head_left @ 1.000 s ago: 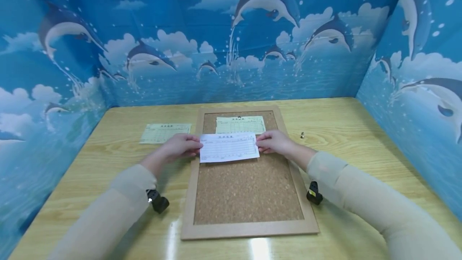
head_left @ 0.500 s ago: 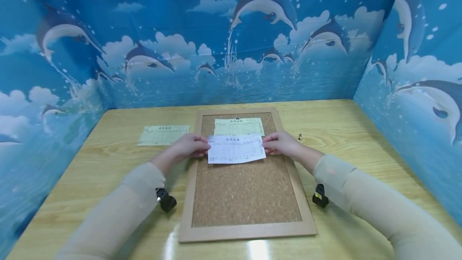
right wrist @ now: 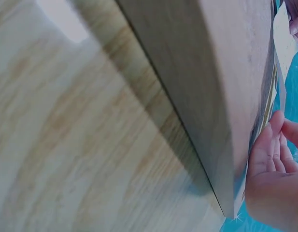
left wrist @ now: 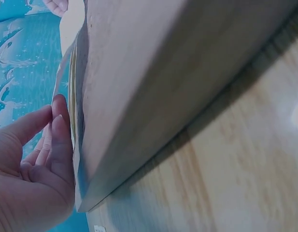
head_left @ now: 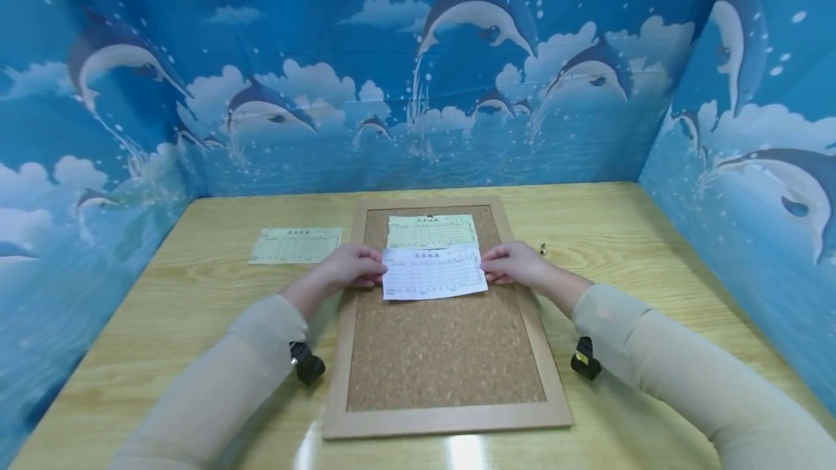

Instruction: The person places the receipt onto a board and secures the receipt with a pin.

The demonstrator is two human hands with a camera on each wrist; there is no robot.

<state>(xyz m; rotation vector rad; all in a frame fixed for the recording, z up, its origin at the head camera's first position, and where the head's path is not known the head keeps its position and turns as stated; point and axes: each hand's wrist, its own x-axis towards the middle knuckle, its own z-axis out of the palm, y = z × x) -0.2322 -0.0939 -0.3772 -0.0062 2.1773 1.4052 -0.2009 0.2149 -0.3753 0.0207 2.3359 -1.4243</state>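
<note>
A blue curtain printed with leaping dolphins and clouds surrounds the pale wood-grained worktop. On that lies a cork board in a plain light wooden frame, its long sides running away from the person. Over its upper part is the white slip, a wide oblong sheet with a dark printed heading, a ruled grid and small lettering along the bottom, too fine to read. The wrist views show it thin and bowed, held just off the board. Two pale green slips carry a similar layout: the pinned green slip just beyond the white one, and the loose green slip left of the frame. The left hand and right hand pinch the white slip's short edges between thumb and fingers. Smallest are a round pin and a shiny metal piece right of the board.
</note>
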